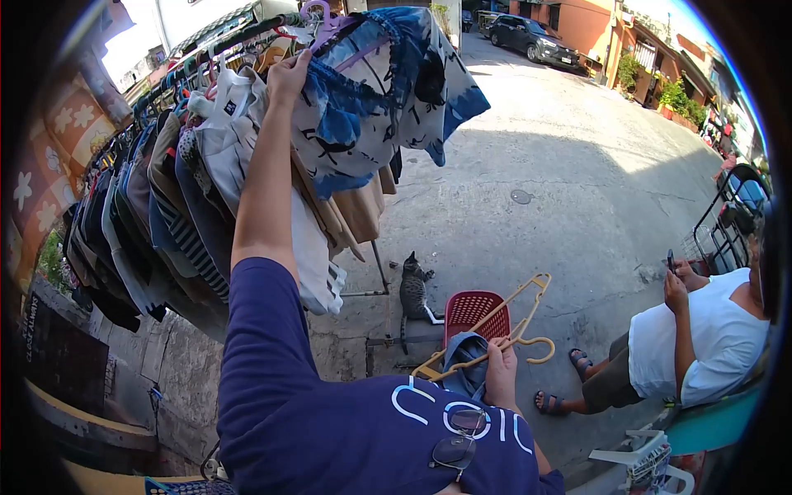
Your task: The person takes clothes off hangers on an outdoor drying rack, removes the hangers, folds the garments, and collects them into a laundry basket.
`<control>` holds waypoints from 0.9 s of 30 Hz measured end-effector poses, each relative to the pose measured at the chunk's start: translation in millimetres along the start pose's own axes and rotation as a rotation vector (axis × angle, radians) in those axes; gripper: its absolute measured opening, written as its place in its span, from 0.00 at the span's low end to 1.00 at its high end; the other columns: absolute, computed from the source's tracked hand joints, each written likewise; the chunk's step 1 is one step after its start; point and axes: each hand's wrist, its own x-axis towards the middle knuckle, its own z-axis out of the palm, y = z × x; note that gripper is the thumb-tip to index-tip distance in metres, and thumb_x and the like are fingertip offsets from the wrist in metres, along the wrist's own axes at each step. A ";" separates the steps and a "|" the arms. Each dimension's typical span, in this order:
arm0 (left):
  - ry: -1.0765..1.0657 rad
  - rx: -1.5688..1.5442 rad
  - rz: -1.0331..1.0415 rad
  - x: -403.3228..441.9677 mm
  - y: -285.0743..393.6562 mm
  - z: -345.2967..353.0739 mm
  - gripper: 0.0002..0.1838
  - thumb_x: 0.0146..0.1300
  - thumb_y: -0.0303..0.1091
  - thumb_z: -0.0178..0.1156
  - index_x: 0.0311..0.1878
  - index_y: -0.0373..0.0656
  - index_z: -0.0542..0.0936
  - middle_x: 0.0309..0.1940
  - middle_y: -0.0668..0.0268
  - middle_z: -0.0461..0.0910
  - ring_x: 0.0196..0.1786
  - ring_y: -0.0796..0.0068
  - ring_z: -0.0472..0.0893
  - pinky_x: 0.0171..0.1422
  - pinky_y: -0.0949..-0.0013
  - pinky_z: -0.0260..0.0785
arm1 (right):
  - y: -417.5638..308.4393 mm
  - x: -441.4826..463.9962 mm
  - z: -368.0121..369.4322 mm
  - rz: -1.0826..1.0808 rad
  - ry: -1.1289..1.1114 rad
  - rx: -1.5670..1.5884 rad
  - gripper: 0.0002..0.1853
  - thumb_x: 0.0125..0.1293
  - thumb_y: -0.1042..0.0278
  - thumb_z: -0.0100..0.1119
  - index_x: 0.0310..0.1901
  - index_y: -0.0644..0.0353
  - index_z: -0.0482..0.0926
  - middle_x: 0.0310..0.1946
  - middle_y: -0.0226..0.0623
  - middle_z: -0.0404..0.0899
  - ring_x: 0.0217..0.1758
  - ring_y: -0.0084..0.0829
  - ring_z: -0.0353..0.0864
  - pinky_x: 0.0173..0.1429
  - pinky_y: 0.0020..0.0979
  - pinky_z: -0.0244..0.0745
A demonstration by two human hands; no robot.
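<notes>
Left arm (268, 198) was stretched way up, left grip (289, 78) pinching a blue-and-white blouse (351, 124); right grip (501, 375) clutched a yellow hanger (528, 318) near the red basket (469, 307).

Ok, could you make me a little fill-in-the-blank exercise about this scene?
1. The blue-and-white top by the left hand hangs on a ____ hanger.
2. The yellow hanger is in the ____ hand.
3. A ____ lies on the pavement near the red basket.

Missing words: purple; right; cat.
</notes>
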 end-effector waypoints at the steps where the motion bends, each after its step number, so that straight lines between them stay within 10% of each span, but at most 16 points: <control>1: 0.030 0.020 0.006 13.1 0.2 -2.0 0.25 0.57 0.63 0.62 0.43 0.51 0.87 0.32 0.59 0.86 0.40 0.65 0.85 0.51 0.66 0.73 | 1.1 -1.5 0.3 -0.006 0.016 0.004 0.02 0.72 0.73 0.49 0.42 0.56 0.73 0.33 0.21 0.68 0.34 0.12 0.62 0.39 0.17 0.60; 8: 0.036 0.063 0.044 29.7 -42.7 -12.8 0.26 0.58 0.63 0.60 0.38 0.48 0.88 0.32 0.60 0.86 0.43 0.64 0.85 0.54 0.66 0.72 | 1.0 -8.5 0.6 -0.027 0.115 0.003 0.02 0.72 0.72 0.49 0.41 0.56 0.73 0.32 0.20 0.68 0.33 0.12 0.62 0.38 0.17 0.59; 13: 0.031 0.671 0.323 -17.4 -60.8 -22.5 0.26 0.61 0.52 0.59 0.61 0.53 0.77 0.61 0.61 0.75 0.64 0.51 0.72 0.65 0.51 0.65 | -4.0 -8.9 9.7 0.022 0.095 -0.052 0.02 0.72 0.71 0.50 0.41 0.56 0.73 0.32 0.20 0.67 0.33 0.12 0.61 0.38 0.17 0.58; 19: 0.623 0.604 0.932 -175.5 2.1 -105.5 0.12 0.63 0.36 0.63 0.50 0.55 0.82 0.62 0.59 0.69 0.69 0.54 0.63 0.74 0.45 0.46 | 9.6 6.9 18.7 0.005 0.003 -0.089 0.03 0.72 0.73 0.49 0.41 0.57 0.73 0.32 0.20 0.67 0.34 0.12 0.61 0.39 0.17 0.58; 22: 0.759 0.390 0.727 -217.4 -37.1 -128.7 0.31 0.58 0.32 0.68 0.63 0.38 0.65 0.59 0.48 0.66 0.63 0.49 0.65 0.66 0.50 0.58 | 13.0 12.9 27.9 0.044 -0.093 -0.069 0.02 0.72 0.73 0.49 0.41 0.57 0.73 0.32 0.20 0.67 0.34 0.12 0.61 0.39 0.18 0.58; 27: 0.529 0.366 0.213 -274.8 -104.3 -114.6 0.25 0.63 0.36 0.64 0.57 0.32 0.67 0.47 0.42 0.74 0.50 0.41 0.75 0.54 0.52 0.68 | 9.7 18.6 38.2 0.094 -0.215 -0.108 0.02 0.73 0.72 0.49 0.41 0.57 0.73 0.32 0.20 0.67 0.34 0.11 0.60 0.39 0.18 0.57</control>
